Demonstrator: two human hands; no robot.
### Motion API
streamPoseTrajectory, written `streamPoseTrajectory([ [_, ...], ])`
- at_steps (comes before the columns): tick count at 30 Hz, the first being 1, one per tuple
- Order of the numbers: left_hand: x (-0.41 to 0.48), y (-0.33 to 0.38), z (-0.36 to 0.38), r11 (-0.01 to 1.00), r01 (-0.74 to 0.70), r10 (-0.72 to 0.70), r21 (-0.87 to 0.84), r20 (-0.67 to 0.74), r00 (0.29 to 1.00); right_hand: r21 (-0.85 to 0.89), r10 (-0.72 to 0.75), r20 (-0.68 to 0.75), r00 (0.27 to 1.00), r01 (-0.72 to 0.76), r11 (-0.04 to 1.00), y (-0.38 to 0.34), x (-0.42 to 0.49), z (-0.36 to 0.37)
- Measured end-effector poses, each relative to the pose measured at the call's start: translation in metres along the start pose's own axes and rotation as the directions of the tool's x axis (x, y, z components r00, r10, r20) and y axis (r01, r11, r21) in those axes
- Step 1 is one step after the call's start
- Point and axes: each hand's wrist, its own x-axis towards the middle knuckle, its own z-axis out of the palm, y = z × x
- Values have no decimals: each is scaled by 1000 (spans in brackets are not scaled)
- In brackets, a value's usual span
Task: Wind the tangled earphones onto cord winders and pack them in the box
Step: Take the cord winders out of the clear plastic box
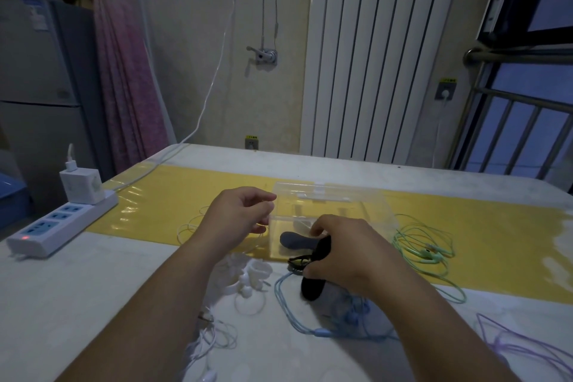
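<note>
1. At the near edge of the yellow mat [186,189], the right hand [338,251] grips a long black cord winder [313,285]. Its fingers curl round the middle, beside the wrapped dark cord [297,262].
2. Touching its top end stands the clear plastic box [356,205], with a grey winder [293,240] inside.
3. The left hand [238,214] hovers at the box's left corner, fingers curled; I cannot tell whether they pinch anything.

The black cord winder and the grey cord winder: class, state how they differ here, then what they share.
The black cord winder is gripped by the right hand at the front of the clear box; the grey cord winder lies inside that box. The black one has a cord wrapped round its middle; the grey one looks bare. Both are long with rounded ends.
</note>
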Motion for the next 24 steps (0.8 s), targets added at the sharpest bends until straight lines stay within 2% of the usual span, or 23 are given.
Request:
streamPoseTrajectory([
  [2,0,0,0,1000,0,0,0,-1,1000,124,-21,13,1000,19,992,1,-1,3],
  [4,0,1,0,1000,-1,1,0,1,1000,160,-49,12,999,47,986,0,-2,6],
  [8,0,1,1,1000,0,0,-1,2,1000,50,-47,39,998,45,998,-2,0,12],
  [11,-1,1,0,1000,3,-3,-4,2,1000,-208,-109,45,993,116,971,-5,2,17],
  [13,-1,1,-1,1000,5,-5,-7,5,1000,-300,-140,35,989,144,943,-6,3,19],
  [17,-1,1,0,1000,6,-6,-6,9,1000,-281,-126,51,991,135,950,-5,5,26],
  [24,-1,1,0,1000,5,-5,-6,6,1000,-243,-188,61,980,197,950,-6,2,23],
])
